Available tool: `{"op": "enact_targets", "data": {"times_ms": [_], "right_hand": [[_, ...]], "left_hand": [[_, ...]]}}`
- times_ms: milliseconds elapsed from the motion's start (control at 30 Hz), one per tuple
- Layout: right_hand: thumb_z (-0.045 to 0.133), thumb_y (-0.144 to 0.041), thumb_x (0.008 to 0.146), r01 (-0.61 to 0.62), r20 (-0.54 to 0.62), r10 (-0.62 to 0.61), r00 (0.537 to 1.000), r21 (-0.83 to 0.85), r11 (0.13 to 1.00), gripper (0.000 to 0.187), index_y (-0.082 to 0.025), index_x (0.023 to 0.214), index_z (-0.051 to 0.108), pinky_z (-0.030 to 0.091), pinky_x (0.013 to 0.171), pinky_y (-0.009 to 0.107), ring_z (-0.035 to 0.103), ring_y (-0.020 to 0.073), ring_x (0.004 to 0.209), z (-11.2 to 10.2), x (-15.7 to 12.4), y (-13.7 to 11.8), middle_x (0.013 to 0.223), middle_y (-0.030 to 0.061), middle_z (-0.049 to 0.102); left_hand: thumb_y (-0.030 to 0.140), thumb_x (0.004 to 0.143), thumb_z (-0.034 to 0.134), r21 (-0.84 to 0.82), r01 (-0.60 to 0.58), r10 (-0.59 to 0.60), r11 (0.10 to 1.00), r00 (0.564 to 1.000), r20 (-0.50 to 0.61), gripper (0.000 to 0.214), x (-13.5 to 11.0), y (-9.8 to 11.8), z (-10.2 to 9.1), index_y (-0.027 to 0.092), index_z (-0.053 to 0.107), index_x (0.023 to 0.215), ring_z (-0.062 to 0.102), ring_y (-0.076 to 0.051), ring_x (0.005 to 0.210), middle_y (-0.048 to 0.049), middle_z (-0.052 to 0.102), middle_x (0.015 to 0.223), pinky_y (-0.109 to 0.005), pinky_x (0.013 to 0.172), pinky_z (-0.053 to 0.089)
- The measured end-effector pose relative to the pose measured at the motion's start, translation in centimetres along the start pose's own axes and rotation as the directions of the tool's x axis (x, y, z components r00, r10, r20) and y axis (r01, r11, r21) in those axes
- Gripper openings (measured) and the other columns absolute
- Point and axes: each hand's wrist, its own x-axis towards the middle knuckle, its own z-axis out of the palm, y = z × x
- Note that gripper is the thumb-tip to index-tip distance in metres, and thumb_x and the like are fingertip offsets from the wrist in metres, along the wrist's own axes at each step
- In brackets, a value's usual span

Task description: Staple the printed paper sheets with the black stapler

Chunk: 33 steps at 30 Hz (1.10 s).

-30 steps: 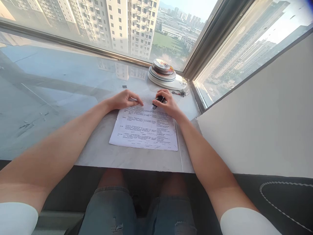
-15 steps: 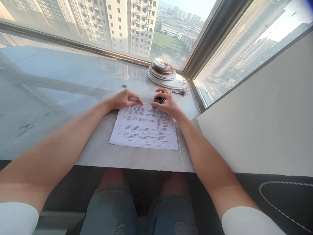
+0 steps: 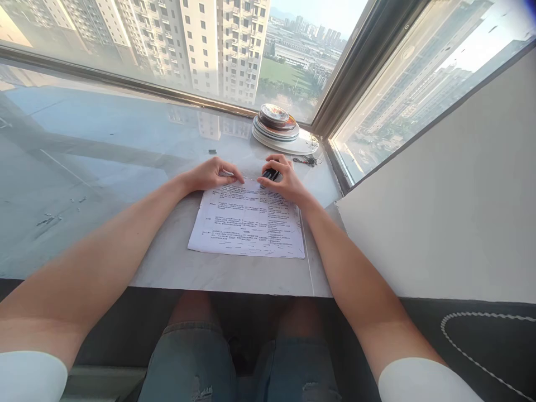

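Observation:
A printed sheet of paper (image 3: 247, 220) lies flat on the pale marble sill (image 3: 125, 162) in front of me. My left hand (image 3: 211, 173) rests with curled fingers on the sheet's far left corner, fingertips pressing the paper down. My right hand (image 3: 285, 178) is closed around a small black stapler-like object (image 3: 270, 175) at the sheet's top edge, only part of which shows between the fingers.
A stack of plates (image 3: 278, 125) stands in the window corner, with a small set of keys (image 3: 309, 161) just beside it. A tiny dark piece (image 3: 212, 151) lies on the sill behind my left hand. Small scraps (image 3: 46, 219) lie far left. A white wall (image 3: 439, 195) rises at right.
My right hand has shifted slightly on the black object, its fingers closing lower over it at the paper's top edge. My left hand has stayed on the corner.

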Motion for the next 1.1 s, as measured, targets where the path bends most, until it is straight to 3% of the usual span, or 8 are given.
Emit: {"op": "enact_targets", "data": {"times_ms": [100,233,467,667,767,900,1000,1100], "right_hand": [[0.061,-0.074,0.096,-0.006,-0.005,0.006,1.0,0.016,1.0,0.043,-0.033,0.108,0.066,0.036,0.124,0.059,0.048,0.0341,0.135,0.1,0.2,0.4,0.138,0.0067,0.057],[0.077,-0.064,0.086,0.022,-0.061,-0.023,0.998,-0.02,1.0,0.042,-0.031,0.109,0.062,0.04,0.12,0.059,0.051,0.0336,0.129,0.2,0.5,1.2,0.135,0.0081,0.056],[0.082,-0.062,0.081,-0.091,-0.251,0.07,0.965,-0.071,0.993,0.045,-0.03,0.106,0.062,0.046,0.112,0.063,0.054,0.0352,0.12,0.0,0.9,3.2,0.125,0.0095,0.055],[0.075,-0.06,0.092,-0.017,-0.432,-0.044,0.901,-0.136,0.991,0.044,-0.032,0.124,0.063,0.044,0.107,0.072,0.042,0.0462,0.139,-0.6,0.4,0.7,0.141,0.0146,0.047],[0.079,-0.059,0.091,0.078,-0.39,-0.15,0.908,-0.195,0.978,0.046,-0.031,0.124,0.063,0.044,0.109,0.07,0.045,0.0443,0.137,0.3,-0.2,-1.2,0.139,0.0144,0.052],[0.087,-0.056,0.084,0.268,-0.177,-0.313,0.933,-0.236,0.934,0.046,-0.027,0.113,0.066,0.046,0.11,0.058,0.054,0.035,0.12,2.8,-0.6,-2.5,0.13,0.0113,0.061],[0.088,-0.058,0.084,0.271,-0.109,-0.299,0.948,-0.218,0.938,0.045,-0.026,0.108,0.068,0.047,0.102,0.05,0.053,0.0317,0.111,3.9,-0.2,-2.4,0.124,0.0105,0.063],[0.086,-0.06,0.085,0.284,-0.045,-0.292,0.955,-0.141,0.949,0.045,-0.024,0.106,0.07,0.047,0.097,0.046,0.053,0.0292,0.105,3.5,0.4,-1.5,0.113,0.009,0.066]], "left_hand": [[0.047,0.091,0.078,0.006,0.001,-0.001,1.0,1.0,0.006,0.026,0.0,0.1,0.0,0.026,0.089,0.104,0.079,-0.025,0.102,-0.0064,0.084,0.107,-0.038,0.098,0.063],[0.046,0.091,0.078,0.004,0.011,-0.011,1.0,1.0,0.0,0.026,-0.1,0.4,0.0,0.026,0.089,0.103,0.078,-0.025,0.101,-0.0068,0.084,0.107,-0.038,0.101,0.062],[0.045,0.094,0.074,0.042,-0.01,0.008,0.999,0.999,0.037,0.025,-0.1,0.0,0.2,0.027,0.088,0.106,0.076,-0.024,0.105,-0.0059,0.083,0.11,-0.039,0.102,0.06],[0.053,0.092,0.079,0.195,-0.071,0.079,0.978,0.996,-0.036,0.025,0.2,-0.9,0.5,0.031,0.089,0.1,0.067,-0.025,0.111,-0.0092,0.073,0.117,-0.046,0.113,0.051],[0.054,0.092,0.077,0.252,-0.052,0.075,0.966,0.994,-0.084,0.025,0.3,-1.5,0.5,0.033,0.089,0.099,0.063,-0.025,0.108,-0.0089,0.071,0.116,-0.049,0.114,0.047],[0.048,0.096,0.07,0.248,-0.043,0.066,0.968,0.994,-0.085,0.027,0.4,-2.0,0.6,0.029,0.089,0.101,0.064,-0.026,0.106,-0.0095,0.073,0.114,-0.047,0.108,0.049],[0.042,0.096,0.068,0.226,-0.036,0.059,0.973,0.994,-0.094,0.026,0.4,-2.1,0.7,0.027,0.088,0.101,0.066,-0.026,0.104,-0.0088,0.074,0.107,-0.043,0.104,0.05],[0.039,0.094,0.068,0.211,-0.009,0.029,0.977,0.995,-0.092,0.025,0.3,-2.0,0.7,0.025,0.088,0.099,0.067,-0.024,0.101,-0.0079,0.074,0.104,-0.039,0.099,0.052]]}}
